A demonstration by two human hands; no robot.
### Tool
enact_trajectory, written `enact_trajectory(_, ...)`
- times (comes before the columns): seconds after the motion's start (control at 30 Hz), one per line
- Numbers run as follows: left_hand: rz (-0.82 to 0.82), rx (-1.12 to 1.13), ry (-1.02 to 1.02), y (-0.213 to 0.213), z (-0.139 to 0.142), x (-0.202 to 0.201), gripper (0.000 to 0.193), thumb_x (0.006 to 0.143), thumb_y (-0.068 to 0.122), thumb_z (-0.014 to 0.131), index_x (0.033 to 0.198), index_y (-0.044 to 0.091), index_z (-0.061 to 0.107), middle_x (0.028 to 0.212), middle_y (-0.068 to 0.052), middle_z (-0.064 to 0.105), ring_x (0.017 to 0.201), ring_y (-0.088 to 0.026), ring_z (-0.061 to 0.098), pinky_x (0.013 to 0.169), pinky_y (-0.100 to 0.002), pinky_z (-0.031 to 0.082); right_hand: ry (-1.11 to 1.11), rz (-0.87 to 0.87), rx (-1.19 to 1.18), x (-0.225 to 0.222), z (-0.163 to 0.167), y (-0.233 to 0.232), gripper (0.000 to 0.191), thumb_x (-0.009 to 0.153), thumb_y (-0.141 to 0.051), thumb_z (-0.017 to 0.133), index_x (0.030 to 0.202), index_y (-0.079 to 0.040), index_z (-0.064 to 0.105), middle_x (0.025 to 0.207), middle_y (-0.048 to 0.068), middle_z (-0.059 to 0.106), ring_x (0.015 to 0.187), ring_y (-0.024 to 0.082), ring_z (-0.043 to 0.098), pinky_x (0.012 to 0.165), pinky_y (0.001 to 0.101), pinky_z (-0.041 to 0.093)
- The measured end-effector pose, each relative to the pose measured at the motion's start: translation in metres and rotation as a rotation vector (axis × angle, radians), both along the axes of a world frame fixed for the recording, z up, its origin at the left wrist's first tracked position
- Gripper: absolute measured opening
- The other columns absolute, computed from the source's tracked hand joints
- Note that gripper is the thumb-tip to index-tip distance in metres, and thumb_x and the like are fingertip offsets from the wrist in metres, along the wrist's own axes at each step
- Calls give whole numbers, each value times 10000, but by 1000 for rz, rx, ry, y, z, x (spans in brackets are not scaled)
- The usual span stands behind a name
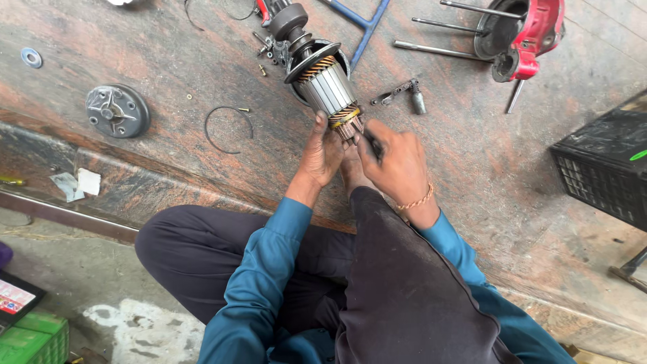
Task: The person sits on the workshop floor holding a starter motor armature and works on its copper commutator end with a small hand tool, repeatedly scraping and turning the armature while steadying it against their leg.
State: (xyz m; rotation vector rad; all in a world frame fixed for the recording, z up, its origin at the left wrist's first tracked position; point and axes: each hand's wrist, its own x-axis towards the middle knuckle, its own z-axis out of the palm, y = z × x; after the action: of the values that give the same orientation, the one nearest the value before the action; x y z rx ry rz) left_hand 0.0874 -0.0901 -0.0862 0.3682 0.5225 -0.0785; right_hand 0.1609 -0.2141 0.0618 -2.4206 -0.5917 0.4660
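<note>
A motor armature (323, 81) with a steel laminated core, copper windings and a dark shaft lies on the reddish stone floor, its near end pointing at me. My left hand (321, 154) grips that near end by the commutator. My right hand (394, 162) is closed around a small dark tool whose tip touches the commutator. My foot sits under both hands, partly hidden. A gold bracelet circles my right wrist.
A round grey end cover (117, 110) lies at the left, a wire ring (228, 129) beside it. A red motor housing (529, 34) with long bolts sits at top right. A black crate (603, 172) stands at the right. Small screws and a bracket (397, 91) lie near the armature.
</note>
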Motion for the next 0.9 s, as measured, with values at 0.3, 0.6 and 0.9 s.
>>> enact_trajectory(0.3,-36,-19,0,5,0,-1,996,825,669,765,1475,-9,432,1346,-146,619,1251,-253,609,1103,-426,499,39,-20,-35,1,3,3,150,927,-216,711,1010,-93,688,692,193,651,640,435,636,558,496,483)
enact_trajectory(0.6,2,17,96,5,19,-3,880,864,587,784,1427,-9,467,1220,-114,633,1136,-232,642,1001,-429,542,45,-11,-57,1,-1,0,148,924,-218,727,969,-84,681,716,196,669,656,434,649,580,493,503)
enact_trajectory(0.9,39,167,193,2,19,3,733,875,481,793,1353,-14,539,1178,-92,649,1099,-211,633,961,-395,537,72,7,-137,-10,-4,-14,246,873,-238,715,1078,-103,737,734,199,695,656,425,670,609,496,528)
